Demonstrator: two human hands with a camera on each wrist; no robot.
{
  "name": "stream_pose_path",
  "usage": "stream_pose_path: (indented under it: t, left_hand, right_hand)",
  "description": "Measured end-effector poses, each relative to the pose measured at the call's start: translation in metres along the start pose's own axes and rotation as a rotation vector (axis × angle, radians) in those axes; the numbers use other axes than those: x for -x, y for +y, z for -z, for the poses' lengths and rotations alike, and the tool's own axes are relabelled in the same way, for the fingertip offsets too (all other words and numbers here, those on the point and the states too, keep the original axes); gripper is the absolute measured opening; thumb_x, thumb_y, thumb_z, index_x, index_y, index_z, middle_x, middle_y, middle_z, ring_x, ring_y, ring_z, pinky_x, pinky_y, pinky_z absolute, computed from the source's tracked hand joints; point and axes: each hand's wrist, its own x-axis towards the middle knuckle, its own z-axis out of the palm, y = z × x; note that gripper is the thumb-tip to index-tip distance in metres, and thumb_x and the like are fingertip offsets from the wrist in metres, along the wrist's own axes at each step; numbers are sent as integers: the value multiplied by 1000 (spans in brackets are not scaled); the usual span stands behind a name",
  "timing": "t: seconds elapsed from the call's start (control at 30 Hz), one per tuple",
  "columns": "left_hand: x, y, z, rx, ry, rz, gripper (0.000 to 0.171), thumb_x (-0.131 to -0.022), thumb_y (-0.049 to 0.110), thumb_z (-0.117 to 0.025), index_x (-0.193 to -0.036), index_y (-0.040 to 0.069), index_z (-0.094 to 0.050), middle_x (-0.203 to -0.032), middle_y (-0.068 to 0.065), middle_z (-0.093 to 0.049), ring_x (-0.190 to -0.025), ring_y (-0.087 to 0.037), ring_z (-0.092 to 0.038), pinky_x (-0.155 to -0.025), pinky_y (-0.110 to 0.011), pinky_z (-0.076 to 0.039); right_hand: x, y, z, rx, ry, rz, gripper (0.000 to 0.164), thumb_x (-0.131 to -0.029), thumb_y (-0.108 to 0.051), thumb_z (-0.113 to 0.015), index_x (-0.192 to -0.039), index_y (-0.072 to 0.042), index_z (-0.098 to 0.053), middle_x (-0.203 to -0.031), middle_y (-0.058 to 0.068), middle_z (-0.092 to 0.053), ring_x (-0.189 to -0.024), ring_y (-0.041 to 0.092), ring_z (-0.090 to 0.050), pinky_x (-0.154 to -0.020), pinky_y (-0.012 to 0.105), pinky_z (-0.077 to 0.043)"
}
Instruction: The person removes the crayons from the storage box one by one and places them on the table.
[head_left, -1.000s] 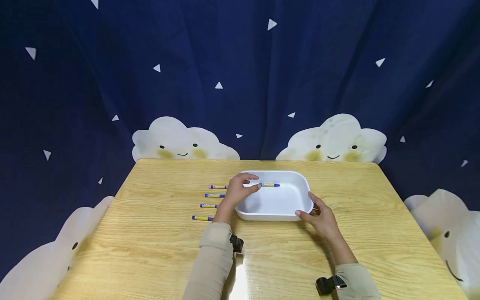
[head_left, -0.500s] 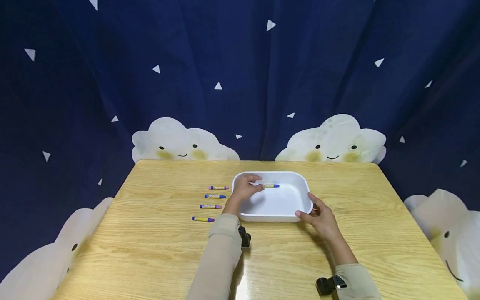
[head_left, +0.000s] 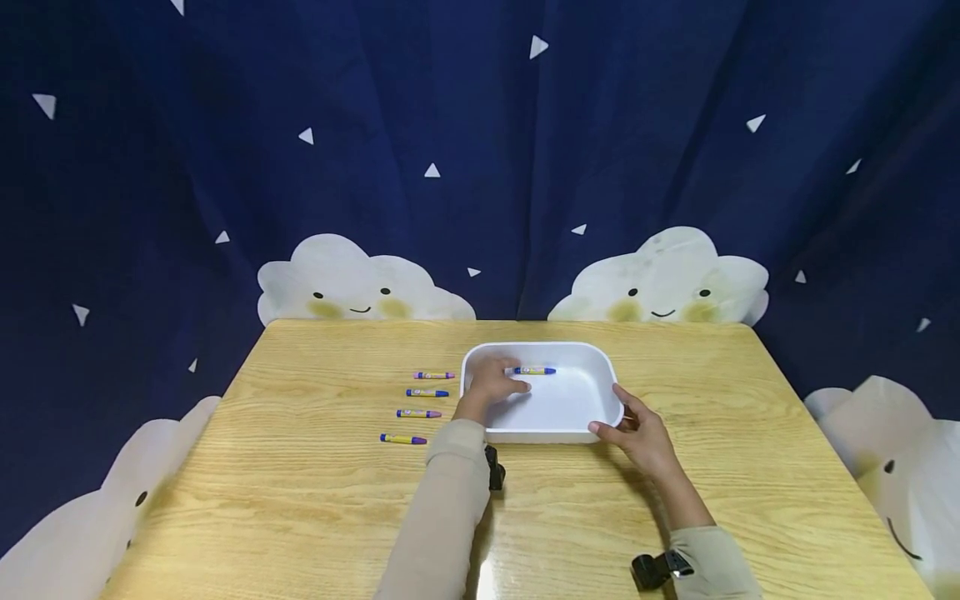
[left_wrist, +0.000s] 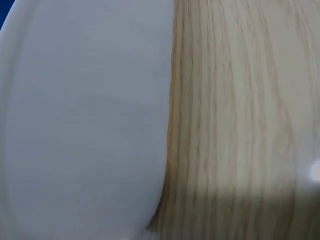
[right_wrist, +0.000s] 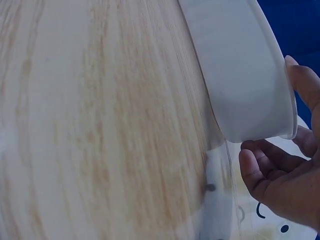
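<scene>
A white rectangular tray (head_left: 570, 408) stands on the wooden table. Inside it, near the back wall, lies a crayon (head_left: 535, 371) with a yellow wrapper and blue ends. My left hand (head_left: 491, 382) reaches over the tray's left side, thumb and index finger spread apart, close beside the crayon's left end. The other left fingers are hidden in the head view. My right hand (head_left: 647, 437) grips the tray's right front corner, thumb on the front rim and fingers round the right side. The right wrist view shows this hand (right_wrist: 285, 170) at the tray's end (right_wrist: 245, 75).
Left of the tray, several crayons lie in a spaced column: a pink one (head_left: 433, 376), a blue one (head_left: 427, 393), a lilac one (head_left: 418, 413) and a purple one (head_left: 403, 439). A dark blue curtain (head_left: 480, 125) hangs behind the table (head_left: 300, 500).
My left hand has moved right and lower into the tray, uncovering the crayons on the table. The right hand keeps its grip on the tray.
</scene>
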Motion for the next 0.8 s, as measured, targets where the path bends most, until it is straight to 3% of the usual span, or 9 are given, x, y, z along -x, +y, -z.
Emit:
stream_pose_path:
  t: [0.17,0.37,0.53,0.63,0.8]
  left_hand:
    - [-2,0,-8,-66,28,52,42,-69,18,-80,-108,10,-69,-118,-15,-57,-114,-28,-46,-98,-34,-35]
    - [4,7,-11,-42,94,184,22,-67,19,-82,-86,15,-73,-106,-9,-55,-89,-24,-53,-74,-35,-45]
    - [1,4,-15,-30,156,254,17,-68,18,-83,-82,16,-75,-86,3,-62,-78,-15,-56,-69,-28,-46]
    - [0,4,-16,-42,181,268,17,-67,19,-84,-81,18,-75,-84,6,-64,-77,-14,-56,-70,-28,-46]
    - [-1,3,-16,-57,168,228,13,-67,21,-84,-76,17,-75,-77,7,-64,-72,-13,-56,-65,-26,-45]
  right_hand:
    - [0,0,-1,-5,1,7,88,-77,-29,-77,-145,-2,-28,-128,29,-45,-103,36,-54,-72,25,-51]
    - [0,1,0,6,4,2,89,-77,-31,-77,-145,-3,-28,-128,28,-46,-103,35,-54,-72,25,-51]
    - [1,0,-1,5,8,-4,87,-78,-29,-77,-145,-3,-29,-126,27,-47,-101,34,-54,-71,24,-50]
    - [1,-1,-1,7,11,-6,87,-77,-29,-77,-145,-3,-29,-125,27,-48,-101,33,-54,-70,23,-50]
    - [1,-2,-1,11,19,-1,86,-77,-28,-77,-144,-3,-30,-125,27,-48,-100,33,-54,-69,22,-50]
